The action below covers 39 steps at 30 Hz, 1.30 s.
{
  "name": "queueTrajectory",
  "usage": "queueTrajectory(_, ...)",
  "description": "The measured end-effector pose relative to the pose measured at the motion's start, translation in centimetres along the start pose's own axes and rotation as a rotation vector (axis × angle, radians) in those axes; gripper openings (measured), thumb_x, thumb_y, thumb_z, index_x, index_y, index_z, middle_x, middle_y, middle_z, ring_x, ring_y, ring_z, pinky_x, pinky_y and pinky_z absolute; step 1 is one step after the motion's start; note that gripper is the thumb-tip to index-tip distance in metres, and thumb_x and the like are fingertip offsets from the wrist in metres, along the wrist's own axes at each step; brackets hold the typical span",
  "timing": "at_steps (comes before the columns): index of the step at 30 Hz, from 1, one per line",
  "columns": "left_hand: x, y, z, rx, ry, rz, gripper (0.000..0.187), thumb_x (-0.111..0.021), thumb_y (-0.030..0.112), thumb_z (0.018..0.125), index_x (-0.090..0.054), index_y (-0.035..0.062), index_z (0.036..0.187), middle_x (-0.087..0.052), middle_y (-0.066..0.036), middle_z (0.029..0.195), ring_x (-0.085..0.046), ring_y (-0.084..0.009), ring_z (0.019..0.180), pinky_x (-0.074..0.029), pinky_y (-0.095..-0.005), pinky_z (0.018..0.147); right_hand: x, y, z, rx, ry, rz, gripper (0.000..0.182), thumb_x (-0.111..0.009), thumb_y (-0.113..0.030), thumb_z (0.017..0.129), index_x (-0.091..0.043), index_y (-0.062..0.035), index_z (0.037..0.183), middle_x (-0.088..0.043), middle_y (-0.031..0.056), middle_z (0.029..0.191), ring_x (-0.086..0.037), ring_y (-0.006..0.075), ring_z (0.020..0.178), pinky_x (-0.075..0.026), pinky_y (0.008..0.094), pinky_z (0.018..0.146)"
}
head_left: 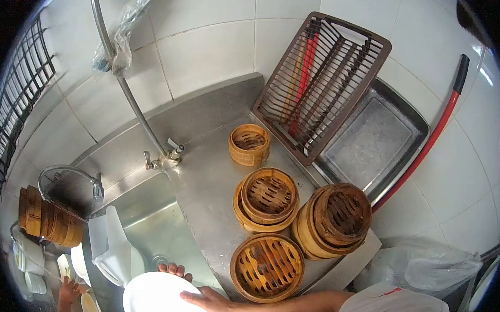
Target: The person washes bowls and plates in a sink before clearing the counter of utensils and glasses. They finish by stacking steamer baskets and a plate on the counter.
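A white plate [156,299] is in my right hand [203,297], over the near edge of the sink. The thumb lies on its face and the other fingers show past its upper rim. My left hand [69,290] is at the lower left with fingers apart and nothing visible in it, beside a pale bowl [92,309] and below a small white dish [65,266]. White containers [113,248] lean together in the metal sink [178,231], between the two hands and higher up.
Round bamboo steamers [267,267] stand on the steel counter [206,174], some stacked. More steamers [49,220] sit at the far left near a curved faucet [66,168]. A brown rack [325,86] leans by a metal tray [372,139]. A tap pipe [136,108] rises behind the sink.
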State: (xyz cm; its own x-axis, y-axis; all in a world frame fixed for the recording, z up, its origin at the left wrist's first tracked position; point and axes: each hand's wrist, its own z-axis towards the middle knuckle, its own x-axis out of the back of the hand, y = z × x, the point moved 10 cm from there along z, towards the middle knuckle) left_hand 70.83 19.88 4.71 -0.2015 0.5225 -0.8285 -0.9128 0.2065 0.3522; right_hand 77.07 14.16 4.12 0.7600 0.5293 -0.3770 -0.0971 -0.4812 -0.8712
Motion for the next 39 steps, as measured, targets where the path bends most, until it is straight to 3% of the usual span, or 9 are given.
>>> queueTrajectory(4, 0.9, 0.4, -0.5, -0.021, 0.160, 0.025, 0.032, -0.034, 0.037, 0.099, -0.051, 0.0163, 0.117, -0.053, -0.008, 0.115, -0.046, -0.0246, 0.108, -0.039, -0.0469, 0.091, -0.4, 1.3, 1.0, 0.014, -0.032, 0.097, 0.060, -0.047, -0.053, 0.092, -0.055, 0.0055, 0.104, -0.057, 0.0124, 0.089, -0.053, 0.0203, 0.089, -0.043, 0.0334, 0.078)
queueTrajectory(17, 2.9, 1.5, -1.6, 0.044, 0.021, 0.100, 0.038, -0.034, 0.039, 0.098, -0.052, 0.0169, 0.124, -0.051, -0.008, 0.123, -0.046, -0.0225, 0.101, -0.037, -0.0423, 0.082, -0.3, 2.4, 2.3, 0.106, 0.034, 0.069, 0.070, -0.050, -0.057, 0.087, -0.055, 0.0072, 0.116, -0.064, 0.0176, 0.096, -0.058, 0.0251, 0.095, -0.043, 0.0342, 0.084)
queueTrajectory(18, 2.3, 1.5, -1.3, 0.054, 0.016, 0.137, 0.039, -0.033, 0.041, 0.098, -0.052, 0.0182, 0.124, -0.051, -0.008, 0.123, -0.046, -0.0216, 0.096, -0.037, -0.0414, 0.081, 0.7, 1.9, 0.8, 0.022, 0.173, 0.023, 0.052, -0.057, -0.043, 0.087, -0.060, 0.0011, 0.115, -0.066, 0.0133, 0.097, -0.062, 0.0240, 0.087, -0.050, 0.0343, 0.074)
queueTrajectory(19, 5.6, 2.7, -3.6, 0.010, 0.283, 0.172, 0.037, -0.030, 0.041, 0.099, -0.056, 0.0160, 0.110, -0.055, -0.007, 0.110, -0.045, -0.0200, 0.087, -0.037, -0.0406, 0.081, 0.3, 3.4, 1.3, -0.108, 0.088, 0.025, 0.068, -0.058, -0.050, 0.085, -0.050, 0.0026, 0.128, -0.059, 0.0192, 0.118, -0.057, 0.0268, 0.108, -0.047, 0.0374, 0.089)
queueTrajectory(22, 3.2, 1.7, -0.5, 0.017, 0.255, 0.154, 0.036, -0.030, 0.040, 0.099, -0.055, 0.0158, 0.108, -0.054, -0.007, 0.107, -0.045, -0.0196, 0.086, -0.037, -0.0402, 0.080, 0.6, 4.3, 0.2, -0.236, 0.196, 0.076, 0.090, -0.055, -0.063, 0.081, -0.035, 0.0020, 0.140, -0.025, 0.0241, 0.148, -0.023, 0.0353, 0.138, -0.027, 0.0417, 0.110)
queueTrajectory(25, 1.2, 0.5, 2.0, 0.036, 0.258, 0.167, 0.035, -0.030, 0.040, 0.099, -0.054, 0.0156, 0.106, -0.054, -0.006, 0.105, -0.045, -0.0193, 0.086, -0.037, -0.0398, 0.080, 0.0, 3.9, 0.0, -0.195, 0.151, -0.127, 0.095, -0.055, -0.064, 0.080, -0.031, 0.0056, 0.140, -0.023, 0.0257, 0.148, -0.027, 0.0391, 0.135, -0.030, 0.0439, 0.107)
queueTrajectory(31, -0.1, -0.5, 3.3, 0.039, 0.283, 0.174, 0.034, -0.030, 0.039, 0.099, -0.053, 0.0152, 0.101, -0.052, -0.005, 0.100, -0.044, -0.0186, 0.084, -0.037, -0.0390, 0.079, -0.8, 3.0, 1.3, -0.068, 0.047, 0.159, 0.075, -0.056, -0.057, 0.084, -0.048, 0.0035, 0.129, -0.051, 0.0220, 0.128, -0.047, 0.0317, 0.120, -0.040, 0.0434, 0.096)
queueTrajectory(32, -0.2, -0.4, 3.1, 0.034, 0.286, 0.174, 0.033, -0.030, 0.039, 0.099, -0.053, 0.0152, 0.100, -0.052, -0.005, 0.099, -0.044, -0.0185, 0.083, -0.037, -0.0388, 0.078, -0.3, 2.5, 0.9, -0.007, 0.169, 0.167, 0.067, -0.055, -0.053, 0.086, -0.055, 0.0032, 0.122, -0.061, 0.0198, 0.114, -0.055, 0.0282, 0.110, -0.044, 0.0410, 0.089)
queueTrajectory(39, -0.4, 0.0, 1.3, -0.006, 0.316, 0.159, 0.032, -0.029, 0.038, 0.099, -0.051, 0.0147, 0.095, -0.051, -0.004, 0.094, -0.044, -0.0176, 0.081, -0.038, -0.0379, 0.077, -0.7, 2.8, 1.0, 0.037, 0.130, 0.105, 0.062, -0.054, -0.052, 0.087, -0.061, 0.0034, 0.113, -0.067, 0.0161, 0.100, -0.061, 0.0244, 0.098, -0.046, 0.0379, 0.083)
